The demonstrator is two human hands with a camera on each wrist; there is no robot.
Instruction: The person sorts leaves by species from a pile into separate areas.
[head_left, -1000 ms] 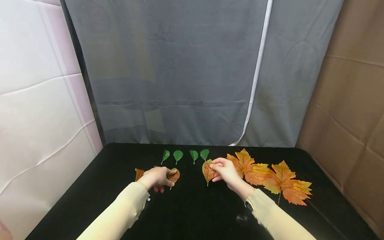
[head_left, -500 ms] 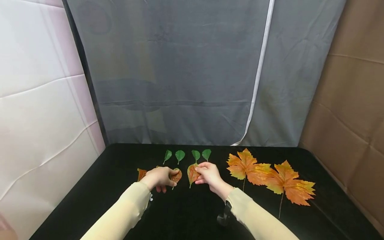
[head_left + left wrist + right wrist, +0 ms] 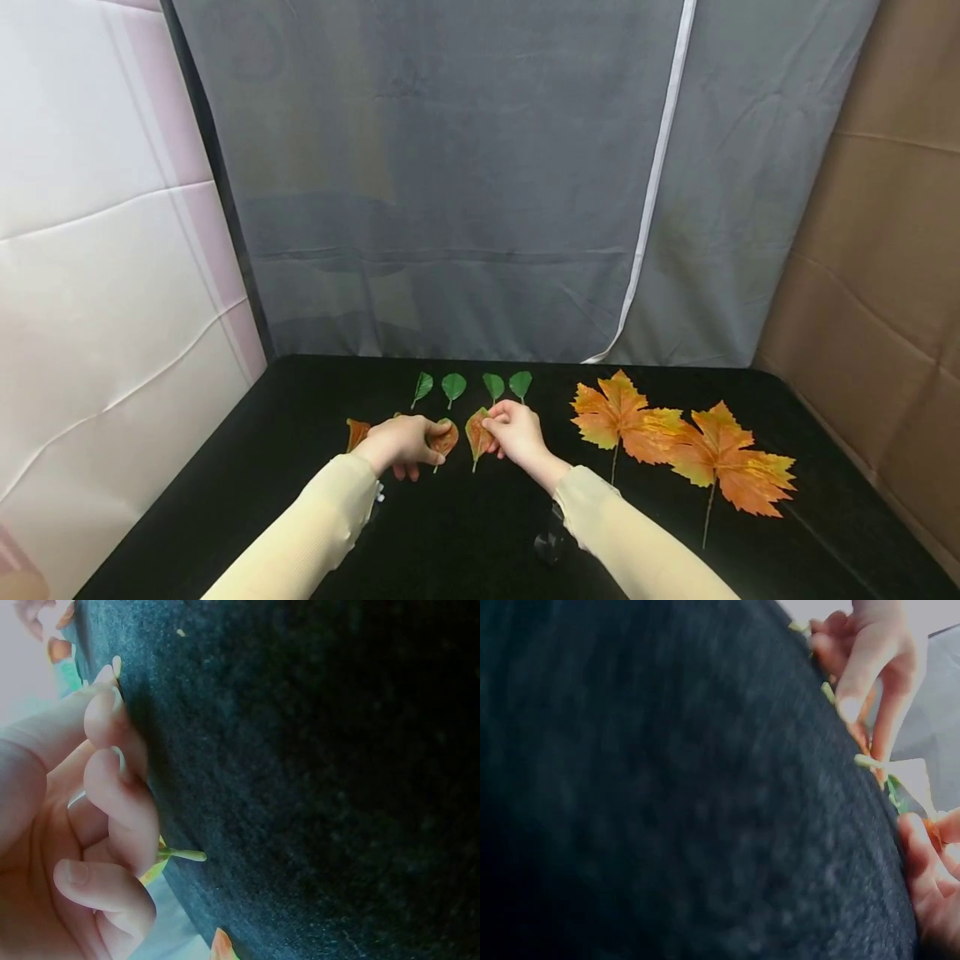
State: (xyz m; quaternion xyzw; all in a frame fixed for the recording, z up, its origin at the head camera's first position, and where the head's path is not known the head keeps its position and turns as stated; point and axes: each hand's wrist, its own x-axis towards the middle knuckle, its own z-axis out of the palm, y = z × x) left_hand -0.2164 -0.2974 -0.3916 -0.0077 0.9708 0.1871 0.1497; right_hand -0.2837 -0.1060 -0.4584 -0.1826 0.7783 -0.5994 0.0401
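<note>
In the head view my left hand [image 3: 400,442] pinches a small orange leaf [image 3: 447,437] between thumb and fingers, low over the black table. A stem tip [image 3: 117,666] pokes out at the fingertips in the left wrist view. To its right, my right hand [image 3: 517,433] pinches another orange leaf [image 3: 477,433] by its right edge, stem down. The two leaves stand side by side with a narrow gap. Left of my left hand lies a further orange leaf [image 3: 356,433], partly covered. One more leaf is almost hidden behind that hand; a yellow-green stem [image 3: 186,855] shows under the fingers.
Several small green leaves [image 3: 453,387] lie in a row behind the hands. Large orange maple leaves [image 3: 731,462] spread over the right side of the black table [image 3: 450,542]. A grey curtain [image 3: 450,183] hangs at the back, with a brown cloth [image 3: 870,275] on the right.
My right hand has carried its orange leaf leftward, from under the rightmost green leaf to beside the leaf at my left hand. The left hand has stayed in place over its leaf.
</note>
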